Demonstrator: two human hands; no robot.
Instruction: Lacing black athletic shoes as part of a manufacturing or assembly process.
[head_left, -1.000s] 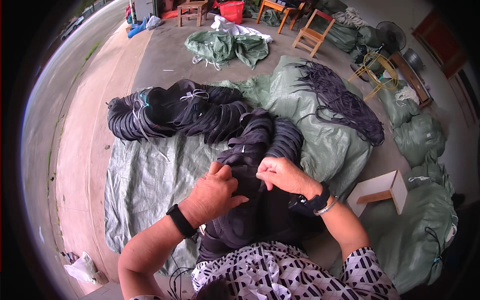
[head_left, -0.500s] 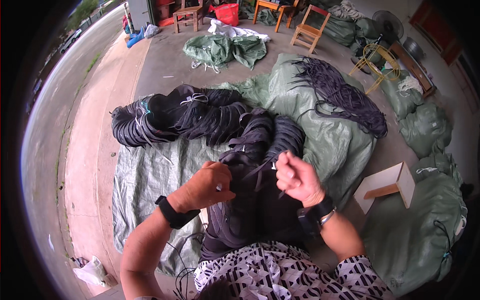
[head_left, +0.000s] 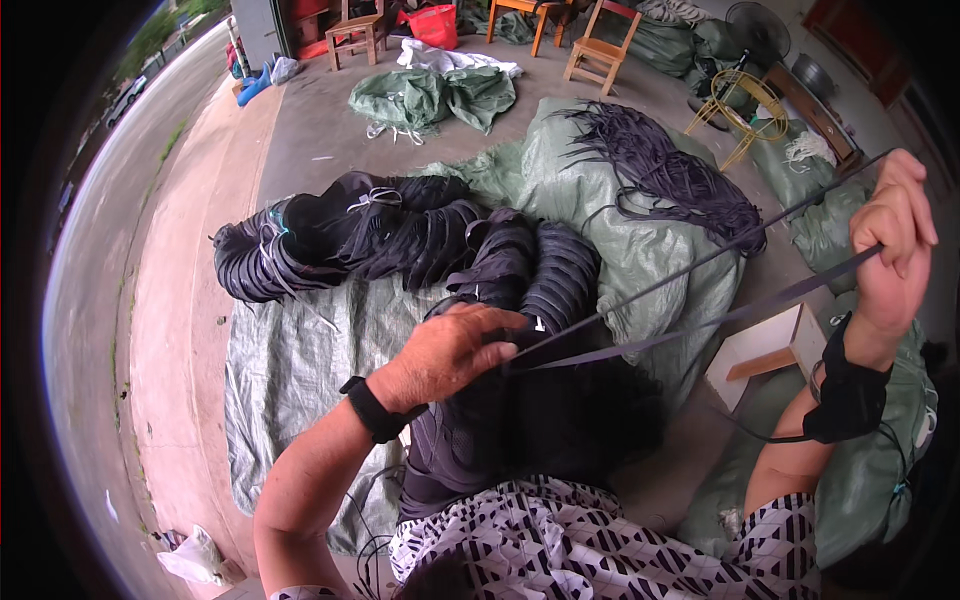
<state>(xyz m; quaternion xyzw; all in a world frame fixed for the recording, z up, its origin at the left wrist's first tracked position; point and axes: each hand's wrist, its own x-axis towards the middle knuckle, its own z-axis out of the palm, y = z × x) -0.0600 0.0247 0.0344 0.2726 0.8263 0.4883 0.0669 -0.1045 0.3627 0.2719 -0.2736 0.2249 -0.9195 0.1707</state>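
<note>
A second ago both our hands were bunched together over the dark bundle in our lap; now our right hand (head_left: 893, 245) has swung far out to the right and up, drawing two dark straps (head_left: 690, 305) taut between the hands. That means we have pulled straps free of the bundle (head_left: 520, 420) and are stretching them to full length. Our left hand (head_left: 450, 350) is closed in a fist at the bundle's top, gripping the near ends of the straps. Our right hand is curled shut around the far ends, though the fisheye rim blurs the fingers, so the exact grip is hard to read. More tied bundles (head_left: 370, 240) lie ahead on the green tarp (head_left: 290, 360).
</note>
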